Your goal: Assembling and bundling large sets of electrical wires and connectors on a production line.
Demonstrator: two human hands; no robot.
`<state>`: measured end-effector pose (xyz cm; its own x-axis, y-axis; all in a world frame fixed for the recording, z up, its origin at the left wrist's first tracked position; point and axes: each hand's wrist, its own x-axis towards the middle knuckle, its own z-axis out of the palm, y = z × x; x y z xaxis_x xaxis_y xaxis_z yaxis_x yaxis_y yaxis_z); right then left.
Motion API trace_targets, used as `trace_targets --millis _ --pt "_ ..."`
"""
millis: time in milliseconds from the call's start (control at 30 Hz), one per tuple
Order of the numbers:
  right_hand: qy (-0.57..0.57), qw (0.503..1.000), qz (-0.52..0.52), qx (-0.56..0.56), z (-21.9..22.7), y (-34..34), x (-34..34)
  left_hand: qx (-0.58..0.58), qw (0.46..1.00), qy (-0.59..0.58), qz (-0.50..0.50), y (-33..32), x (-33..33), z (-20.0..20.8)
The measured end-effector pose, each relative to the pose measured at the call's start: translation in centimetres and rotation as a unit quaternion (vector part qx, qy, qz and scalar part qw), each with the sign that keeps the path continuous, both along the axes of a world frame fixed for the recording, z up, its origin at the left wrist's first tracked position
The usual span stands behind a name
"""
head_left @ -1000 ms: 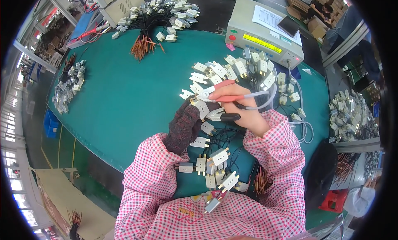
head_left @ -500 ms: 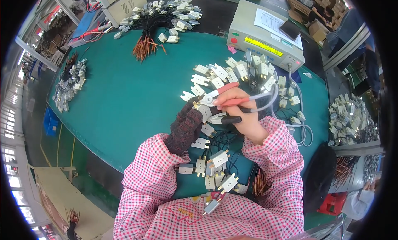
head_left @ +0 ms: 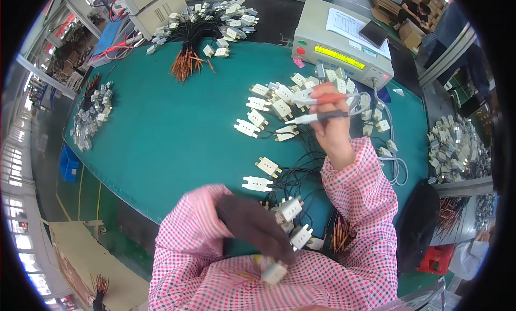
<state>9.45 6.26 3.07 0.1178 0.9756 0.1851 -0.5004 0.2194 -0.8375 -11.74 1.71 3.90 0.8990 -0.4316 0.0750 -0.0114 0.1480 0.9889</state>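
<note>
In my raised right hand (head_left: pixel 334 133) are a red-handled test clamp (head_left: pixel 329 98) and, below it, a black-handled test probe (head_left: pixel 336 115) with a pale tip pointing left. Grey leads trail from them. My left hand (head_left: pixel 252 222), in a dark knitted glove, is smeared by motion and reaches down over the near cluster. By its fingertips a small white plug block (head_left: pixel 275 272) lies against the checked apron; whether the fingers touch it cannot be made out. More white blocks with metal prongs, such as one block (head_left: pixel 258 183), fan out on black cords beside and under my hands.
A test meter (head_left: pixel 344 39) with a lit yellow display stands at the back right. Bundled corded blocks (head_left: pixel 231 26) lie at the back, another bundle (head_left: pixel 94 115) at the left edge. Copper-ended wires (head_left: pixel 341 233) lie near my right forearm. The green mat (head_left: pixel 172 117) covers the table.
My left hand has dropped away from the block it held, down toward the apron. The right hand has moved up and right with the clamp and probe, apart from the left.
</note>
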Motion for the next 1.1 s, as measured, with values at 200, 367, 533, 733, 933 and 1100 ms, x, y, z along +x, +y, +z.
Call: trace_targets --millis 200,367,533,733,933,1100 --pt "-0.03 0.999 -0.018 0.012 0.0 0.2 -0.8 -0.132 0.861 -0.061 0.488 2.2 -2.7 -1.1" --pt "-0.037 0.999 -0.021 0.021 -0.4 0.2 -0.4 0.255 0.511 -0.036 0.821 5.4 -3.6 -4.7" --pt "-0.021 0.999 -0.018 0.016 -0.3 0.2 -0.2 0.641 0.385 0.001 0.664 4.9 -3.5 -6.5" --pt "-0.047 0.999 0.0 0.024 -0.1 0.1 -0.7 0.107 0.665 0.045 0.737 4.5 -3.0 -7.0" --pt "-0.216 0.929 0.263 0.142 -1.0 -1.0 -2.0 -0.187 0.737 0.061 0.646 3.2 -1.8 -6.2" --pt "-0.238 0.927 0.258 0.136 -0.4 -0.4 -1.6 -0.214 0.769 0.04 0.601 3.9 -2.5 -7.3"
